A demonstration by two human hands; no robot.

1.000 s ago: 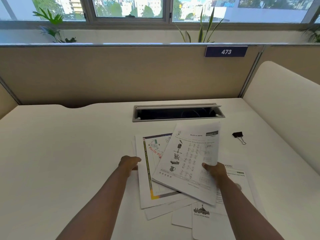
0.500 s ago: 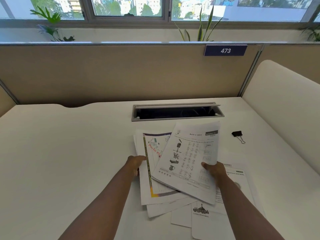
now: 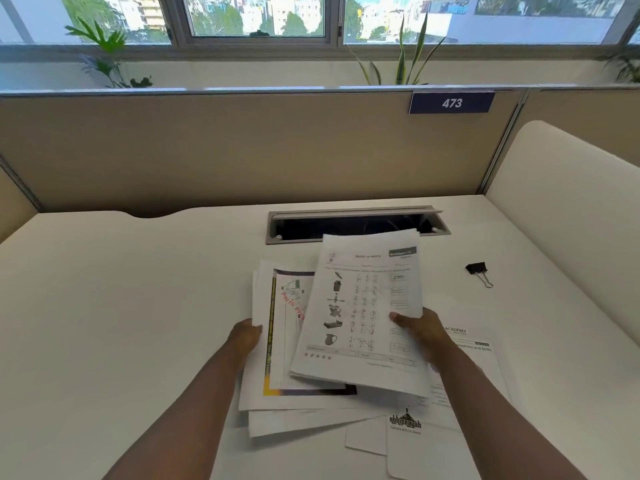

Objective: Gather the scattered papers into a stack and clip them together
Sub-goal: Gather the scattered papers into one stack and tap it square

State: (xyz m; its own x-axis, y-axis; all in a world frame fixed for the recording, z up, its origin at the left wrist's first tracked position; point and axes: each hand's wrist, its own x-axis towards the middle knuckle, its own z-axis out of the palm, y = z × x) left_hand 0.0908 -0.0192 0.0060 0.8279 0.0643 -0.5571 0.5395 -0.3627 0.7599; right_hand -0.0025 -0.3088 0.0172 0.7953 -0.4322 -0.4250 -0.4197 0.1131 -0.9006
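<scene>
Several printed sheets lie overlapping on the white desk [image 3: 121,306]. My right hand [image 3: 420,329] pinches the right edge of a worksheet [image 3: 360,313] with pictures and circled letters, lifted above the pile. My left hand [image 3: 244,337] grips the left edge of a sheet with a coloured border [image 3: 284,341], its fingers tucked under the paper. More papers [image 3: 405,434] stick out below and to the right, one with a dark logo. A black binder clip [image 3: 478,271] lies alone on the desk to the right, well apart from both hands.
An open cable tray slot [image 3: 353,225] is set into the desk just behind the papers. A beige partition [image 3: 242,150] with a "473" plate closes the back, and a cream side panel [image 3: 571,209] rises at the right.
My left hand has slid right from the bare desk to the left edge of the bordered sheet and taken hold of it. The worksheet in my right hand has risen and shifted slightly.
</scene>
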